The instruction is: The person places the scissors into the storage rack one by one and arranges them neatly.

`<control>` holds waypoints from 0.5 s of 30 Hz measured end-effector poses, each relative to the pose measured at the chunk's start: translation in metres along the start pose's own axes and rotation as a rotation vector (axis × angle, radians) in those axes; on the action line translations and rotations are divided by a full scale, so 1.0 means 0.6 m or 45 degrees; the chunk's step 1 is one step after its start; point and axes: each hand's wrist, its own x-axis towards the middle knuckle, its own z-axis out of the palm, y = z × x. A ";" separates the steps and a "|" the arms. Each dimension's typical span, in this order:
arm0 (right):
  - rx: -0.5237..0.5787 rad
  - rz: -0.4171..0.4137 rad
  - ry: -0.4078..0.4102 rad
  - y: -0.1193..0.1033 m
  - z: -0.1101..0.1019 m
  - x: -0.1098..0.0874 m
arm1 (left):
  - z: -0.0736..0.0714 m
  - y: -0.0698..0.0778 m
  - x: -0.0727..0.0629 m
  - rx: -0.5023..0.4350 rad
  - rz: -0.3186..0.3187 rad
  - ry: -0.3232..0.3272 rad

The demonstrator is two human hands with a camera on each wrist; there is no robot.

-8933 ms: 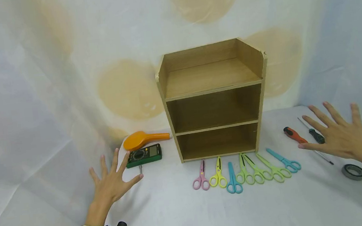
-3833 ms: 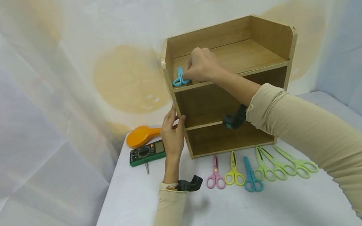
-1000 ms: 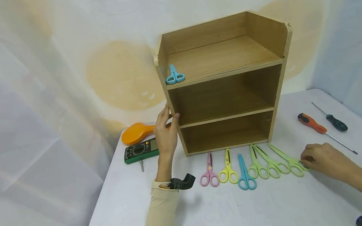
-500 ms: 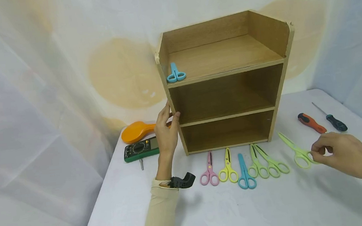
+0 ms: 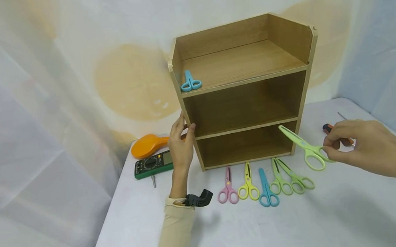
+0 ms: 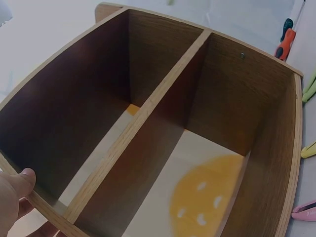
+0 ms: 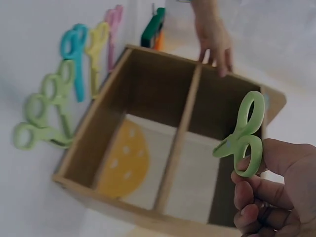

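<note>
My right hand pinches light-green scissors by one handle loop, lifted off the table in front of the shelf's right side. In the right wrist view these scissors hang between thumb and fingers, blades pointing away. My left hand grips the left side panel of the wooden shelf, thumb on the inner side, other fingers outside. Blue scissors lie at the left of the top shelf. Pink, yellow, blue and two green scissors line the shelf's front.
Left of the shelf lie an orange paddle-shaped tool, a multimeter and a small metal screw-like piece. A red-and-black screwdriver is partly hidden behind the right hand. The two lower shelf compartments are open at the front.
My right hand has taken the rightmost green scissors from the table, lifted them and moved them up and left towards the shelf. The left hand stays on the side panel.
</note>
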 end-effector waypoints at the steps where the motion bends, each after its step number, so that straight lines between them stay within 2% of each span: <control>1: 0.011 -0.007 0.008 -0.005 -0.004 0.008 | 0.000 0.001 0.000 0.001 -0.001 0.003; 9: 0.051 -0.119 0.066 -0.042 -0.032 0.070 | 0.000 0.000 0.001 -0.004 -0.021 0.001; 15: 0.066 -0.111 0.064 -0.071 -0.046 0.121 | -0.001 -0.001 -0.001 -0.007 -0.020 0.001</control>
